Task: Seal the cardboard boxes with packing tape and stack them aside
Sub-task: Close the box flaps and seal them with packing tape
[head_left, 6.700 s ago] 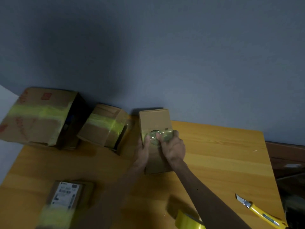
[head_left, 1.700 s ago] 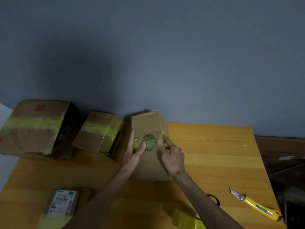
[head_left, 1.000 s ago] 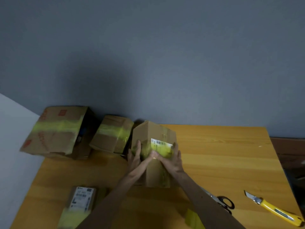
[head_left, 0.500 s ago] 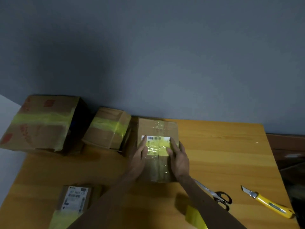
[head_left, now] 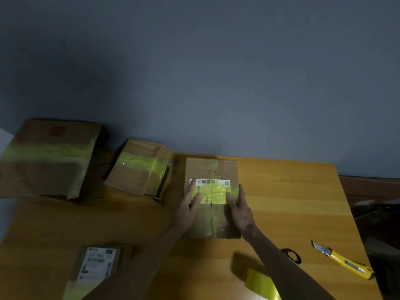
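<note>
A brown cardboard box (head_left: 213, 221) lies flat in the middle of the wooden table (head_left: 287, 198), a white barcode label and a band of yellow tape across its top. My left hand (head_left: 189, 207) lies on the box's left side, its straight fingers pressing on the tape. My right hand (head_left: 240, 210) rests on the right side, fingers along the right edge and thumb on the tape. A roll of yellow packing tape (head_left: 263, 285) sits at the near edge, partly behind my right forearm.
Two taped boxes stand at the back left: a large one (head_left: 46, 159) and a smaller one (head_left: 138, 169). A small labelled parcel (head_left: 97, 266) lies near left. Scissors (head_left: 292, 255) and a yellow utility knife (head_left: 344, 262) lie to the right. A grey wall stands behind the table.
The box was turned from standing on end to lying flat with its label up. Both hands moved from gripping it to pressing the yellow tape on top.
</note>
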